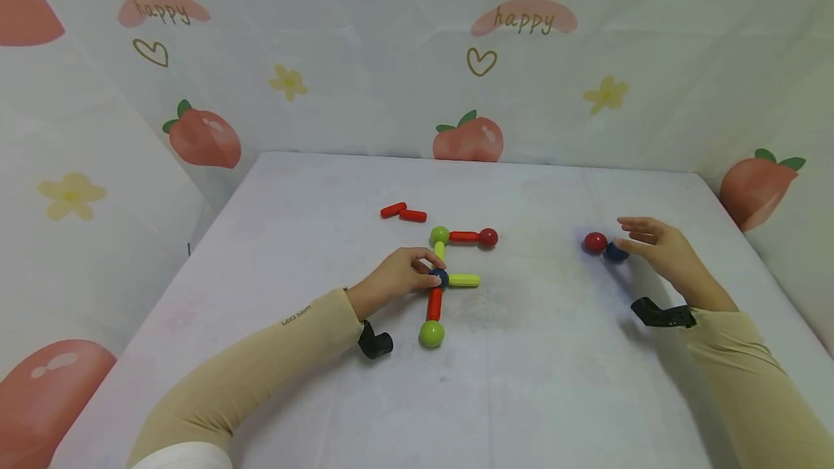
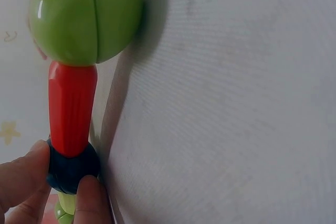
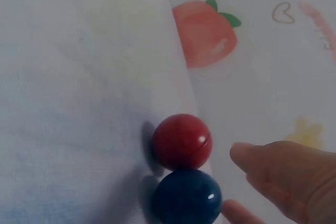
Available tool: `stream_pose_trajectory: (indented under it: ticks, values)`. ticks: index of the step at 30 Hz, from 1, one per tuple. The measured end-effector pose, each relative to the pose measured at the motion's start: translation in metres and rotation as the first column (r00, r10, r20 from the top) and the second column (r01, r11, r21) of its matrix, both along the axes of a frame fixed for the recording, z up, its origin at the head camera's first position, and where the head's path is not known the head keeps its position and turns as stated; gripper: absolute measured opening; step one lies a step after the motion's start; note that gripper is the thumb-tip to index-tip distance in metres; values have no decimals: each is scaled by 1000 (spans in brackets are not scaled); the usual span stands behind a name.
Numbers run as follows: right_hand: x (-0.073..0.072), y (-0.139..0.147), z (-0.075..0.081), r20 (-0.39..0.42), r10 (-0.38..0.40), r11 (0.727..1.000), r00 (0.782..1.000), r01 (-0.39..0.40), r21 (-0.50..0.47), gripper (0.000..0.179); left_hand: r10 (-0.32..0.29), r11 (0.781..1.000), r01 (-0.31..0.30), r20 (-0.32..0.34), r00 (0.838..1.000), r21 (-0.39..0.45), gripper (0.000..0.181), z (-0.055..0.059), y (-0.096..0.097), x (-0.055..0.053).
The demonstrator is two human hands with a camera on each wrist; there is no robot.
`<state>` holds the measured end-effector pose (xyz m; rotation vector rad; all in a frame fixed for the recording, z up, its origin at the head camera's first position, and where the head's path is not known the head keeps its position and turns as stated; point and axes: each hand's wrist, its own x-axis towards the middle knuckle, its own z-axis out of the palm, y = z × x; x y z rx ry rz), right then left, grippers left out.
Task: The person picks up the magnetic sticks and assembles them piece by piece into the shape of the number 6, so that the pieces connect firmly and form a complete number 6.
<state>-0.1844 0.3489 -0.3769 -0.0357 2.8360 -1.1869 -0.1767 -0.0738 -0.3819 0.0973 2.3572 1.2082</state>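
My left hand [image 1: 400,273] pinches a dark blue ball [image 2: 73,167] between thumb and fingers. From that ball a red rod [image 2: 72,109] leads to a green ball [image 1: 431,334] nearest me. A yellow-green rod [image 1: 464,281] sticks out to its right, and another runs up to a second green ball [image 1: 439,235]. There a red rod [image 1: 464,237] ends in a red ball [image 1: 488,237]. My right hand [image 1: 664,252] hovers with fingers spread beside a loose dark blue ball [image 3: 187,199], which sits against a red ball [image 3: 182,142]. Whether the thumb touches it I cannot tell.
Two loose red rods [image 1: 413,216] lie behind the joined pieces on the white tabletop [image 1: 554,368]. A printed cloth [image 1: 365,42] with peaches stands behind the table. Black wrist cameras [image 1: 376,343] are strapped to both forearms.
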Motion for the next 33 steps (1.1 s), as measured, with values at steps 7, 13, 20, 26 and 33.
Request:
stream_pose_trajectory:
  ticks: [7,13,20,26,33]
  values:
    - [-1,5,-8,68,12,999,998,-9,-44,64,-2,1000,2,3,1000,-12,22,2,1,0]
    - [0,6,-10,120,29,999,992,-24,-40,67,-8,1000,8,4,1000,-21,22,3,1,0]
    - [-3,7,-12,174,45,998,984,-35,-55,71,-11,1000,11,7,1000,-19,22,4,1,1]
    - [-4,7,-14,173,41,998,984,-34,-46,70,-11,1000,11,9,1000,-22,22,5,0,1]
    - [-3,4,-17,173,32,1000,984,-31,-6,69,-3,1000,3,13,1000,-9,22,4,0,1]
